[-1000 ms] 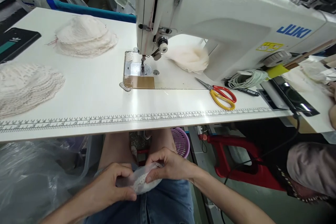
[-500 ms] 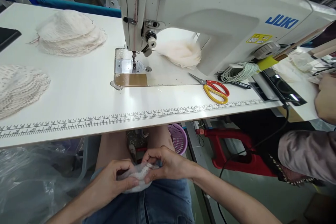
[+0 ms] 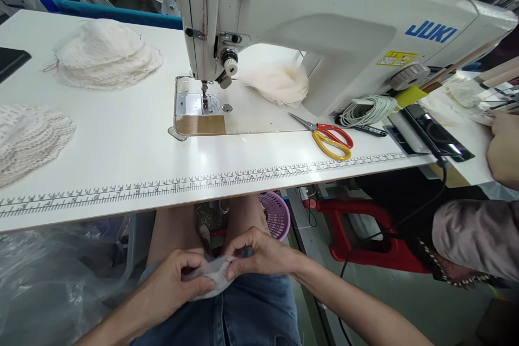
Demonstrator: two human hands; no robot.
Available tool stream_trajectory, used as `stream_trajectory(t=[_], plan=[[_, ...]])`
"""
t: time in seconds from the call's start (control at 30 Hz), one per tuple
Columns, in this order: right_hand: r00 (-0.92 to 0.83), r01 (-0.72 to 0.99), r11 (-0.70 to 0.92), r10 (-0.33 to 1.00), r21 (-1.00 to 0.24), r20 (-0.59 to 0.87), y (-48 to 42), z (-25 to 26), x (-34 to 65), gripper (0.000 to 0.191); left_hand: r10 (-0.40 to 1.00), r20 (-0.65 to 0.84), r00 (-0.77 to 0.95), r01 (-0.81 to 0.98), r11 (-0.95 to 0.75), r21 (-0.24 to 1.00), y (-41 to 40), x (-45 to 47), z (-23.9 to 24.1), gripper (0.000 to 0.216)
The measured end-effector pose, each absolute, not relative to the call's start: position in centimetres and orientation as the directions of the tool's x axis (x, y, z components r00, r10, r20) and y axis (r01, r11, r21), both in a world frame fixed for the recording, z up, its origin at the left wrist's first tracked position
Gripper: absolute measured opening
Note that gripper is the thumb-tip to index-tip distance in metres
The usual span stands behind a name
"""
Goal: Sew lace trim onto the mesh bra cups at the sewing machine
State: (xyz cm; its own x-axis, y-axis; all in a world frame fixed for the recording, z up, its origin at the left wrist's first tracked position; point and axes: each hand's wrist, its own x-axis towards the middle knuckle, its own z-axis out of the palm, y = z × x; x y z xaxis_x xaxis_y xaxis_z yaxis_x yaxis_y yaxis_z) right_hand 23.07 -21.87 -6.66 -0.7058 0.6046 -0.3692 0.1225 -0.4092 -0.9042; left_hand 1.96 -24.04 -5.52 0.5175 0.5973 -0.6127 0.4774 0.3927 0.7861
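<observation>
Over my lap, below the table edge, a small piece of sheer white fabric [image 3: 217, 274] with a lacy trim is stretched between both hands. My left hand [image 3: 184, 278] pinches its left side between thumb and fingers. On the other side, my right hand [image 3: 251, 254] grips the trimmed edge with thumb and forefinger. Part of the fabric is hidden behind the fingers. Above on the table stands a white sewing machine [image 3: 324, 5], and a pale fabric piece [image 3: 279, 84] lies under its arm.
Stacks of cream lace pieces [image 3: 105, 57] and scalloped pieces [image 3: 30, 140] lie at left. Scissors [image 3: 334, 141] and a coil of cord [image 3: 368, 111] rest right of the needle. A purple basket [image 3: 275, 215] is below. At right, a person's sleeve [image 3: 478, 235] shows beside a red stool [image 3: 365, 235].
Both hands keep hold of the fabric and have shifted only slightly. The trim between them now shows less, turned more toward the right fingers. The camera view has moved a little.
</observation>
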Motion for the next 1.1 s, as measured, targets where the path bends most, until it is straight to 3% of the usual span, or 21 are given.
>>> stream_trajectory(t=[0.2, 0.4, 0.67, 0.8, 1.1], plan=[[-0.683, 0.125, -0.484, 0.591, -0.866, -0.429, -21.5, -7.2, 23.9, 0.033, 0.616, -0.607, 0.502, 0.506, 0.360, 0.784, -23.8, 1.6, -5.2, 0.022], [-0.760, 0.149, -0.528, 0.480, -0.836, -0.439, -21.6, -7.6, 23.1, 0.036, 0.591, -0.608, 0.529, 0.499, 0.363, 0.787, -23.8, 1.8, -4.8, 0.020], [-0.702, 0.174, -0.554, 0.510, -0.814, -0.497, -21.1, -7.3, 23.7, 0.034, 0.588, -0.617, 0.523, 0.500, 0.376, 0.781, -24.0, 0.5, -4.8, 0.022], [-0.701, 0.166, -0.563, 0.510, -0.810, -0.498, -21.0, -7.3, 24.0, 0.028, 0.581, -0.569, 0.582, 0.401, 0.403, 0.823, -23.9, 0.2, -5.2, 0.018], [-0.674, 0.136, -0.603, 0.525, -0.786, -0.520, -20.9, -7.5, 24.3, 0.027, 0.497, -0.688, 0.528, 0.428, 0.545, 0.721, -24.0, 0.0, -5.3, 0.019]])
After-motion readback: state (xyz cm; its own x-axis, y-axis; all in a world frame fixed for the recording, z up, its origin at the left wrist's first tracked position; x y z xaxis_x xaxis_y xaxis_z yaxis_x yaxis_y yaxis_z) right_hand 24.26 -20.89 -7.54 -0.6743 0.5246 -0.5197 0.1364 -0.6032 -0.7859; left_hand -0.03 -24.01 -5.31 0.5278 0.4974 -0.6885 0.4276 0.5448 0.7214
